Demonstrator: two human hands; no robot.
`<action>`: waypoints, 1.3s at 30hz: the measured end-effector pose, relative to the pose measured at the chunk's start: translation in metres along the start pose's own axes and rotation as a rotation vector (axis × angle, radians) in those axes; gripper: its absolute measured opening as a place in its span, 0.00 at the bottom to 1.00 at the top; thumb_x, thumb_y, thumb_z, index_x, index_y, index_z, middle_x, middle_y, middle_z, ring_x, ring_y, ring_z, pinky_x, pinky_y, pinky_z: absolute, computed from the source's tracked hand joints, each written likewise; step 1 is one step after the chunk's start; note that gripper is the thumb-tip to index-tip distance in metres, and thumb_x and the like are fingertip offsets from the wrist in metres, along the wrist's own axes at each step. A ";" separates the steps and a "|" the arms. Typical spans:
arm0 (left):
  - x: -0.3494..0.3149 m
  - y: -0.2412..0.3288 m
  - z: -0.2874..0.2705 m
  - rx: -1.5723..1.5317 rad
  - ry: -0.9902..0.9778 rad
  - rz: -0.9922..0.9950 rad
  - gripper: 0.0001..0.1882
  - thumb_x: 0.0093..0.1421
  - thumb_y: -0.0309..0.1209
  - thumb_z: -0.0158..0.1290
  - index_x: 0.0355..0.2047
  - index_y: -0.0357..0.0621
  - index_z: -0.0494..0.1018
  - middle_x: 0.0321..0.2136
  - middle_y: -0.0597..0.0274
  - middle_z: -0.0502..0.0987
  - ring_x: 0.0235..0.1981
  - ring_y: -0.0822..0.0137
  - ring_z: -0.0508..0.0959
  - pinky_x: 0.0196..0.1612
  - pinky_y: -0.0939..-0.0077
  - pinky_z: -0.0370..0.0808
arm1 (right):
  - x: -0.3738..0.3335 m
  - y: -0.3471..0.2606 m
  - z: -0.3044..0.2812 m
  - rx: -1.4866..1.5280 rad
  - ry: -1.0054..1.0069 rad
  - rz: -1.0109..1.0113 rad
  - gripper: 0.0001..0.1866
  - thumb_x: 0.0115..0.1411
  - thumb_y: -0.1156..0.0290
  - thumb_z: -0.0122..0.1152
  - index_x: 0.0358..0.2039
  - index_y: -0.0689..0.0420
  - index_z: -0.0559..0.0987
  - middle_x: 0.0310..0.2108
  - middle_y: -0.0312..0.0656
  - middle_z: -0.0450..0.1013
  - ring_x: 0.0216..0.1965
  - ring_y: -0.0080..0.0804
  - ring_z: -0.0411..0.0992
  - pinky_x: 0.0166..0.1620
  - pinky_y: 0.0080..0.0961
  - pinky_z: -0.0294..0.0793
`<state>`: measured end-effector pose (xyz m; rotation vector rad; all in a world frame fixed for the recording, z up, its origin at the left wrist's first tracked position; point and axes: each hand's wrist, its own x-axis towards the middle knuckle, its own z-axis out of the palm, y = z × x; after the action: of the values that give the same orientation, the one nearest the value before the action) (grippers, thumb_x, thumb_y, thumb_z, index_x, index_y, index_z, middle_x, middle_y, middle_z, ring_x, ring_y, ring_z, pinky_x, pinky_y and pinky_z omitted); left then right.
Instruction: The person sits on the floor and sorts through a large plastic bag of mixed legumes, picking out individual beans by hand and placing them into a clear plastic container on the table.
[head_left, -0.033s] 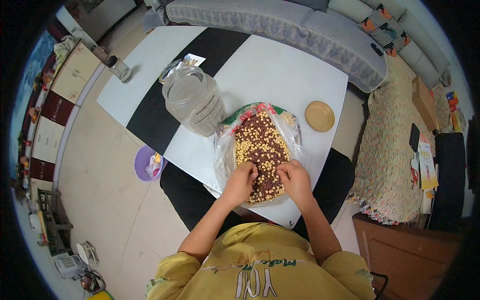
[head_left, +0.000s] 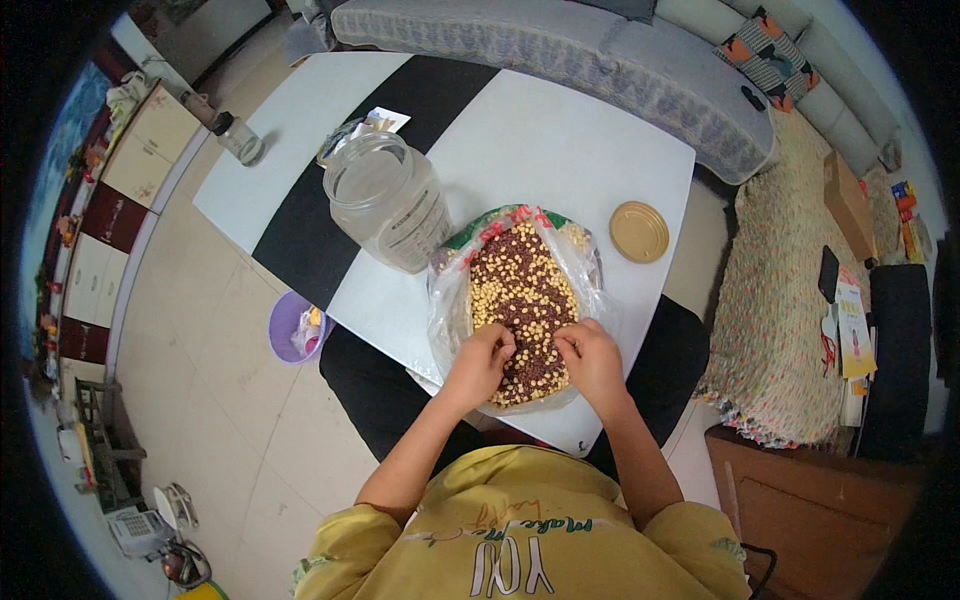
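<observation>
An opened clear plastic bag with red and green print lies on the table in front of me. It is full of yellow soybean-like beans mixed with small dark red beans or grains. At the bag's near left side my left hand is closed, its curled fingertips over the mix. My right hand is at the near right side, thumb and fingers pinched together. Whatever either pinch holds is too small to make out. Behind the bag, to the left, stands a large clear jar without its lid. A round gold lid lies to the right.
The white table has a black stripe. A dark-capped bottle stands at its far left, and a small packet lies behind the jar. On the floor at left is a purple bin. A sofa lines the far side.
</observation>
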<state>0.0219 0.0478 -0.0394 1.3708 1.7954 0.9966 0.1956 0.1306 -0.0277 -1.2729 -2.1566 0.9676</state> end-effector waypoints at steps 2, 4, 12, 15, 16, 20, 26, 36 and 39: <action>0.000 0.002 -0.005 -0.249 -0.044 -0.105 0.01 0.59 0.21 0.49 0.32 0.38 0.69 0.27 0.60 0.75 0.25 0.69 0.73 0.28 0.76 0.70 | 0.002 0.003 -0.001 0.006 0.005 -0.015 0.05 0.52 0.74 0.61 0.30 0.58 0.79 0.30 0.44 0.71 0.31 0.42 0.72 0.34 0.32 0.72; -0.003 0.007 -0.017 -0.502 -0.019 -0.243 0.01 0.60 0.23 0.50 0.31 0.38 0.71 0.25 0.66 0.74 0.20 0.79 0.69 0.20 0.84 0.67 | 0.001 0.001 -0.003 0.012 0.000 0.001 0.05 0.52 0.74 0.60 0.30 0.59 0.79 0.29 0.44 0.71 0.31 0.42 0.73 0.34 0.32 0.72; -0.031 -0.063 -0.156 -0.507 0.630 -0.268 0.08 0.62 0.26 0.46 0.27 0.36 0.70 0.21 0.64 0.71 0.16 0.79 0.65 0.15 0.83 0.64 | 0.002 0.015 -0.001 -0.094 0.009 -0.060 0.07 0.51 0.71 0.60 0.30 0.58 0.79 0.32 0.47 0.73 0.34 0.47 0.71 0.38 0.36 0.71; -0.049 -0.128 -0.230 -0.081 0.916 -0.296 0.07 0.60 0.26 0.49 0.26 0.35 0.71 0.18 0.64 0.71 0.13 0.76 0.67 0.14 0.82 0.64 | 0.003 0.007 -0.006 -0.129 0.006 -0.084 0.06 0.51 0.72 0.59 0.30 0.59 0.78 0.29 0.45 0.72 0.33 0.45 0.71 0.37 0.36 0.71; -0.054 -0.148 -0.256 0.077 0.999 -0.281 0.07 0.58 0.26 0.51 0.25 0.35 0.72 0.18 0.62 0.73 0.12 0.75 0.68 0.14 0.81 0.65 | 0.003 0.008 -0.003 -0.112 0.001 -0.072 0.05 0.51 0.73 0.60 0.30 0.59 0.78 0.29 0.45 0.72 0.32 0.44 0.71 0.37 0.35 0.71; -0.069 -0.160 -0.321 0.303 1.098 -0.488 0.04 0.51 0.25 0.57 0.26 0.36 0.77 0.20 0.57 0.77 0.12 0.69 0.74 0.17 0.78 0.69 | 0.000 0.007 0.002 -0.100 -0.001 -0.042 0.05 0.51 0.74 0.61 0.29 0.59 0.77 0.28 0.45 0.71 0.28 0.41 0.72 0.34 0.31 0.71; -0.060 -0.166 -0.339 0.445 1.112 -0.556 0.05 0.49 0.27 0.58 0.25 0.38 0.79 0.20 0.56 0.79 0.17 0.65 0.77 0.24 0.74 0.73 | 0.001 0.009 -0.008 -0.073 0.004 0.010 0.06 0.51 0.73 0.61 0.31 0.59 0.78 0.30 0.45 0.71 0.30 0.40 0.72 0.35 0.32 0.71; -0.033 -0.005 -0.094 0.135 0.124 -0.009 0.06 0.51 0.23 0.57 0.31 0.40 0.77 0.30 0.56 0.77 0.29 0.64 0.77 0.34 0.72 0.74 | 0.006 -0.002 -0.006 -0.121 -0.130 0.085 0.11 0.52 0.72 0.60 0.37 0.58 0.77 0.34 0.45 0.71 0.33 0.41 0.73 0.39 0.32 0.72; -0.026 0.010 -0.047 0.289 -0.015 0.290 0.13 0.48 0.24 0.58 0.37 0.42 0.75 0.30 0.54 0.74 0.32 0.53 0.76 0.33 0.66 0.73 | 0.001 0.000 -0.002 -0.120 -0.122 0.064 0.13 0.50 0.73 0.61 0.38 0.58 0.76 0.36 0.46 0.71 0.36 0.43 0.73 0.40 0.33 0.72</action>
<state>-0.0080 0.0155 -0.0063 1.8525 1.8156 0.8899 0.1966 0.1320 -0.0259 -1.3797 -2.3102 0.9768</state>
